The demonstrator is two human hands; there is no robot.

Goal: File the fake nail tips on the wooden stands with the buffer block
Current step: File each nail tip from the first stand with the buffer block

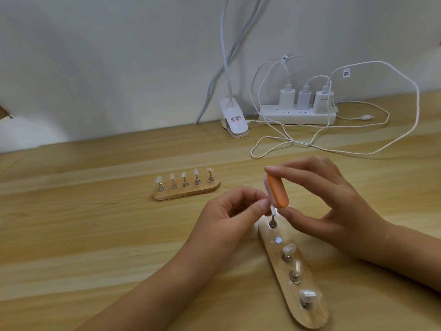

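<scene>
Two jobs here: our left hand (229, 209) pinches, it seems, the end nail tip (272, 209) steady, while our right hand (329, 199) grips the buffer block (278, 191) against it.

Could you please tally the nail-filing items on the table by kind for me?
Wooden stands: 2
Nail tips: 9
Buffer block: 1
Total: 12

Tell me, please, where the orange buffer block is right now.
In the head view, right of centre, the right hand pinches the orange buffer block just above the far-end nail tip of the nearer wooden stand.
</scene>
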